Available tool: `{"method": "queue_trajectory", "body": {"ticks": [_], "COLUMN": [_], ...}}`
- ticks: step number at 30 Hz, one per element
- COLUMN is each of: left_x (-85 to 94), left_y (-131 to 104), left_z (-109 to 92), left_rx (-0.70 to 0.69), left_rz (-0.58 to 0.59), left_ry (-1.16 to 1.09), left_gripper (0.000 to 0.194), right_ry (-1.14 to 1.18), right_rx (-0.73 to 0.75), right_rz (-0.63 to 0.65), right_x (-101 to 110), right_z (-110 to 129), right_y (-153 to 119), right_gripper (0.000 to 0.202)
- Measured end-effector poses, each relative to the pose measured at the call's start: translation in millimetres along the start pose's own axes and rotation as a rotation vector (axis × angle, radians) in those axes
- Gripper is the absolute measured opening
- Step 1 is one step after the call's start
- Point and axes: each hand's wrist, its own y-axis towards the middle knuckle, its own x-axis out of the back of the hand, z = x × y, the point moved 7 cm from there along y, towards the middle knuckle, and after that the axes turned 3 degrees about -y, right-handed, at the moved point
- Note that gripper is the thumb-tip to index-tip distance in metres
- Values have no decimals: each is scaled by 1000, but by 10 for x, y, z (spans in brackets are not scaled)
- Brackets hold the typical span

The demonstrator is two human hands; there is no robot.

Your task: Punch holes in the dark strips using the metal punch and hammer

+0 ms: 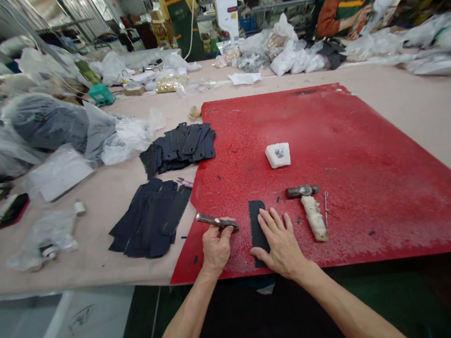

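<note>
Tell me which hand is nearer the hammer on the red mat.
Right. The right hand rests on the dark strip, a little left of the hammer; the left hand, holding a metal tool, is farther left, past the strip.

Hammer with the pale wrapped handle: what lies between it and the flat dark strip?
In the head view, part of the right hand and two small dark scraps lie between the hammer and the strip, on the red mat.

Dark strip (257, 224) and bar-shaped metal tool (217, 221), side by side.
Flat on the red mat (335, 153), the round-cornered strip is covered partly by the right hand (282, 240); the tool is held crosswise in the left hand (216, 247).
</note>
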Motion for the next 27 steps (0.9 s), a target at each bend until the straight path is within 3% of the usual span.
{"method": "queue_trajectory", "body": {"ticks": [3, 6, 11, 17, 27], "left_x": [-141, -408, -778, -789, -827], "left_y": [160, 349, 527, 549, 525], "left_z": [-121, -208, -119, -19, -128], "left_rx": [-21, -43, -28, -47, -105], "left_rz": [45, 119, 203, 220, 277], "left_ry": [-60, -117, -140, -131, -59], "left_gripper": [16, 15, 15, 16, 17], "right_ry": [19, 19, -8, 31, 93], "right_rx": [-14, -4, 19, 12, -6], "right_rz": [2, -5, -88, -115, -114], "right_x": [6, 2, 21, 50, 82], "right_z": [-35, -67, -32, -36, -74], "right_y": [-5, -20, -48, -55, -34], "right_gripper": [84, 87, 85, 84, 84]}}
